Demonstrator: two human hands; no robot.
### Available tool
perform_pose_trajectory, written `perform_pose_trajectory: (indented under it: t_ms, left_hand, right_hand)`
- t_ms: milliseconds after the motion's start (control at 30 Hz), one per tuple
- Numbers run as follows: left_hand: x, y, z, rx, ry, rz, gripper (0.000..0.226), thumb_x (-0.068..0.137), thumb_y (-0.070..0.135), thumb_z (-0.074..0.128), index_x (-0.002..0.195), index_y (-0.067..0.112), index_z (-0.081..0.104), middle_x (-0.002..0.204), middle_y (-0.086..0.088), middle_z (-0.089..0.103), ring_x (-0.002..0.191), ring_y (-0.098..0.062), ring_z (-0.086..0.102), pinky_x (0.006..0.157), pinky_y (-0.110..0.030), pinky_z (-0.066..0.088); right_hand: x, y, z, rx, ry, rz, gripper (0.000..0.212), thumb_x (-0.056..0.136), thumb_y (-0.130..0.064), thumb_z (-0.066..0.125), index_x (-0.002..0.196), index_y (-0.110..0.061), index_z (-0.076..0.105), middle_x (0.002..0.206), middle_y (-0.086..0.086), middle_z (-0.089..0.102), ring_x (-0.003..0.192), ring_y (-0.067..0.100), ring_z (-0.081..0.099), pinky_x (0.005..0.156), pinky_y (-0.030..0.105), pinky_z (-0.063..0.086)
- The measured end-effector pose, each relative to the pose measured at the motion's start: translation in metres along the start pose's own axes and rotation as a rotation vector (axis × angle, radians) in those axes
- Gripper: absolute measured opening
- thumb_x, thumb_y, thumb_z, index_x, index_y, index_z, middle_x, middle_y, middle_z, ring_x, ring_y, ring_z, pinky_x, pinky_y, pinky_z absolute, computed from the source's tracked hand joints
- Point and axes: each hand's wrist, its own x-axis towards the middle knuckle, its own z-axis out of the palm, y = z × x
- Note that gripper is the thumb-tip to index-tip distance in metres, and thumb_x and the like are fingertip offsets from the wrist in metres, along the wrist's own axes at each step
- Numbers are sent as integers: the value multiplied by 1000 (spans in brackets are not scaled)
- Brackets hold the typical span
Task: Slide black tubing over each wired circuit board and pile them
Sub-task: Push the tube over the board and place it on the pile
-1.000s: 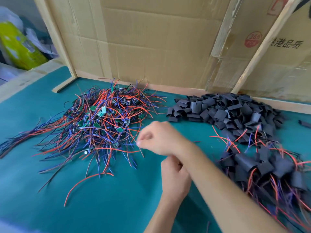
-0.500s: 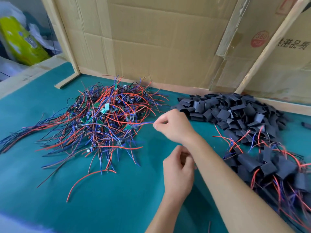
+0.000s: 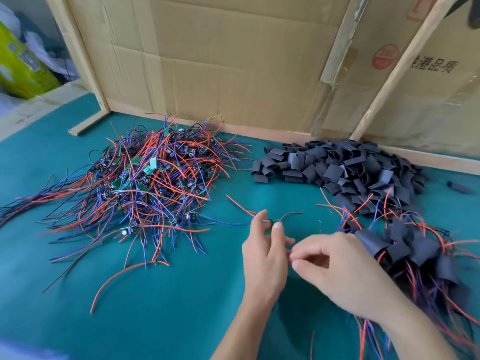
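Note:
My left hand [image 3: 265, 258] pinches a small wired circuit board [image 3: 274, 221] between thumb and fingertip, just above the green mat. Its red and blue wires [image 3: 241, 210] trail off to the left, and a dark wire arcs to the right. My right hand [image 3: 345, 274] sits close beside the left. Its curled thumb and forefinger pinch together at what looks like the board's thin wires, though this spot is blurred. A tangled pile of bare wired boards [image 3: 150, 183] lies at the left. Loose black tubing pieces [image 3: 345, 170] are heaped at the back right. Sleeved boards [image 3: 415, 253] are piled at the right.
A green mat [image 3: 161, 307] covers the table. Cardboard sheets [image 3: 233, 61] and wooden battens [image 3: 389, 71] wall off the back. A yellow-green bag [image 3: 23, 71] sits beyond the table's left edge. One stray black tube [image 3: 459, 187] lies at the far right.
My right hand pulled one wired board out of the left pile and came back toward me. My left hand rose and took the board. Both hands now meet near the table's middle.

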Motion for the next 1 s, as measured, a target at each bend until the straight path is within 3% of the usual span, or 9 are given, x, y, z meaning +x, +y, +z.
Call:
perform_pose_trajectory:
  t_ms: [67, 133, 233, 367, 433, 533, 667, 767, 1000]
  left_hand:
    - [0, 0, -2, -56, 15, -22, 31, 102, 8, 55, 129, 22, 54, 103, -6, 71, 72, -10, 71, 64, -23, 55]
    - [1, -3, -2, -16, 24, -4, 37, 98, 4, 56, 129, 23, 54, 109, -3, 69, 79, -8, 69, 76, -32, 57]
    - [2, -4, -3, 27, 24, 39, 40, 92, -1, 58, 122, 26, 57, 109, 4, 70, 81, -7, 65, 82, -23, 52]
    - [-1, -1, -2, -22, 14, 93, 4, 96, 21, 63, 99, 22, 64, 87, 7, 68, 69, -17, 59, 65, -16, 46]
    - [-1, 0, -1, -33, 20, 106, 11, 97, 30, 62, 89, 23, 63, 77, 8, 66, 66, -18, 58, 63, -19, 45]
    - [-1, -2, -1, -21, -1, 117, 18, 99, 20, 62, 82, 23, 60, 70, 4, 62, 66, -23, 55, 62, -29, 47]
    - [-1, -1, -1, -56, -19, 107, 10, 92, 25, 56, 84, 28, 60, 75, -4, 64, 71, -34, 56, 65, -45, 50]
    - [-3, 1, -2, -57, -35, 86, 18, 92, 19, 51, 91, 35, 58, 82, 3, 71, 74, -30, 61, 68, -45, 54]
    - [-1, -2, -4, -99, 2, 70, 38, 97, -9, 43, 101, 25, 60, 93, 9, 73, 99, -9, 73, 80, -22, 55]
  right_hand:
    - [2, -1, -1, -57, -111, 27, 12, 85, -20, 71, 77, -26, 78, 74, -5, 74, 67, 10, 65, 72, 29, 52]
    - [7, -2, -12, -99, -346, 68, 9, 85, -28, 69, 79, -27, 77, 71, -3, 74, 61, 6, 62, 63, 20, 48]
    - [29, -1, -35, -120, -538, 93, 10, 83, -38, 71, 85, -30, 77, 78, -10, 76, 69, 2, 66, 70, 22, 53]
    - [93, 15, -48, -267, -110, 133, 12, 87, -27, 68, 78, -30, 75, 80, -13, 76, 84, 4, 69, 75, 24, 54]
    - [129, 22, -41, -307, 31, 146, 12, 88, -21, 65, 83, -29, 72, 95, -5, 76, 100, 20, 68, 87, 36, 56]
    - [173, 30, -24, -400, 97, 166, 28, 90, -18, 61, 115, -31, 66, 127, 5, 66, 118, 34, 59, 96, 45, 53]
    - [201, 50, -3, -625, 280, 250, 28, 92, -17, 67, 120, -20, 61, 123, 10, 64, 109, 39, 64, 76, 40, 48]
    - [205, 69, 4, -644, 365, 284, 23, 94, -23, 67, 116, -17, 61, 120, 8, 62, 108, 39, 65, 74, 40, 47]
    - [206, 87, -2, -619, 445, 263, 13, 95, -11, 64, 101, -21, 70, 112, 7, 66, 93, 38, 66, 67, 35, 43]
